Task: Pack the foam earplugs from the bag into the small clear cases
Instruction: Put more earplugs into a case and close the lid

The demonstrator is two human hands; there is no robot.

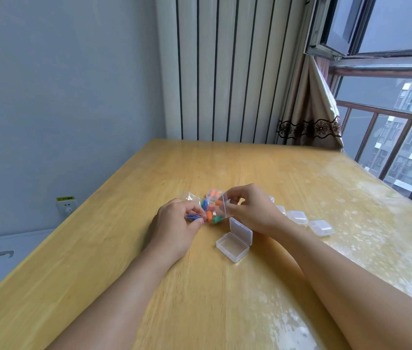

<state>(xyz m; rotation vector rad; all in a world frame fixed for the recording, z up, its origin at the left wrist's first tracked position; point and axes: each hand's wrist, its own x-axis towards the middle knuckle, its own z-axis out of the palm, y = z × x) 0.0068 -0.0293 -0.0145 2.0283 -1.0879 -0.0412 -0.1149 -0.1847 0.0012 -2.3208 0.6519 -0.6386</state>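
Observation:
A small clear zip bag [212, 210] of orange, green and blue foam earplugs lies on the wooden table [225, 168] between my hands. My left hand [177, 223] pinches the bag's left end, with a blue earplug at the fingertips. My right hand [248, 210] grips the bag's upper right edge. An open clear case [234, 241], lid raised and nothing inside, sits just in front of the bag. Behind the bag, a clear case with orange earplugs [213, 193] shows. Closed clear cases [297, 217] [321, 227] line up to the right, partly hidden by my right hand.
The table's left edge runs diagonally toward me. A ribbed panel [225, 72] and a curtain [311, 117] stand behind the far edge. A window with railings [389, 127] lies to the right. A wall socket [67, 205] is low on the left wall.

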